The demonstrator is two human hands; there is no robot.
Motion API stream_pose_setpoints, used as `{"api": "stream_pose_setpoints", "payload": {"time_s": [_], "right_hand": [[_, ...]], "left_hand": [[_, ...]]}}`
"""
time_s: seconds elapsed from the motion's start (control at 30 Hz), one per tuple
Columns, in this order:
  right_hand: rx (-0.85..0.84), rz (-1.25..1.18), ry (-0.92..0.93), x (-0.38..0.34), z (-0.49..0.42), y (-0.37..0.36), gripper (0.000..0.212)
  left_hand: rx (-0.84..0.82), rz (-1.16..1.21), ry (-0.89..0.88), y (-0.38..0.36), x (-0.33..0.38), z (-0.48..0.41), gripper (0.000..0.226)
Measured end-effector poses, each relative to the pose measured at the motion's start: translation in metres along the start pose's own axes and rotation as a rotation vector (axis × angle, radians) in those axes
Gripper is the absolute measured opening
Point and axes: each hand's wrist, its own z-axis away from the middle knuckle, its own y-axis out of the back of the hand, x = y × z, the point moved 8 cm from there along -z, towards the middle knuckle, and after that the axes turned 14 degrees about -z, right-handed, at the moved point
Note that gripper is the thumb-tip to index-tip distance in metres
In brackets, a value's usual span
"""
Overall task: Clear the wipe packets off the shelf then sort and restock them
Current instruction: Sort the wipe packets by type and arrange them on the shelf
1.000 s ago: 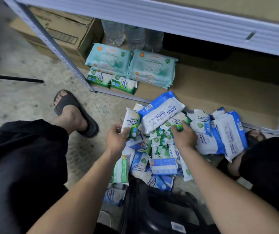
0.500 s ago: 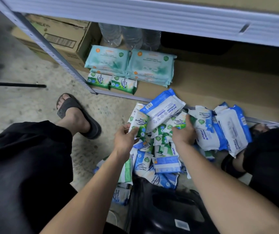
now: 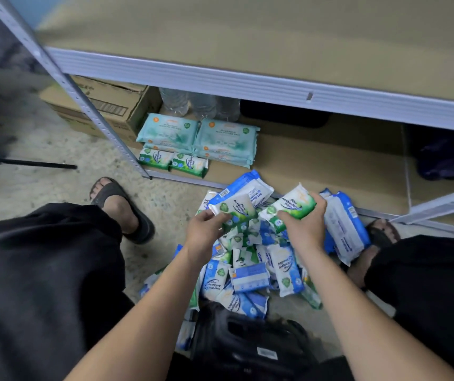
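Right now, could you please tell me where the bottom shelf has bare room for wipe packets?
The brown shelf board is bare right of the pale teal wipe packs, up to the dark bundle. Crowded: its left corner and the floor pile of blue and green packets.

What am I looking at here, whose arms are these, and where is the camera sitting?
There is no machine here. These are a person's two bare arms, filmed by a camera worn on their head and looking down. They are facing a low shelf. A heap of wipe packets lies on the floor. The left hand grips a green-and-white packet, and the right hand grips a second green packet. On the shelf, two small green packets sit in front of stacked teal packs.
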Motion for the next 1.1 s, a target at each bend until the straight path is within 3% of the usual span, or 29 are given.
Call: {"api": "stream_pose_setpoints", "payload": {"time_s": [0.23,0.33,0.47,0.93,1.1], "right_hand": [[0.084,-0.217,0.094,-0.02,0.009,0.015,0.044],[0.096,-0.265,0.059,-0.015,0.005,0.005,0.04],[0.093,-0.356,-0.028,-0.007,-0.007,-0.02,0.033],[0.105,-0.155,-0.072,0.022,-0.076,-0.135,0.026],[0.228,-0.3,-0.255,0.044,-0.095,-0.163,0.027]], "left_hand": [[0.005,0.055,-0.101,0.002,0.023,0.021,0.011],[0.041,0.042,-0.116,0.015,0.03,0.012,0.01],[0.167,0.084,-0.104,0.036,0.041,-0.01,0.024],[0.426,0.042,-0.014,0.121,0.052,-0.134,0.013],[0.476,0.042,-0.007,0.145,0.06,-0.171,0.009]]}}
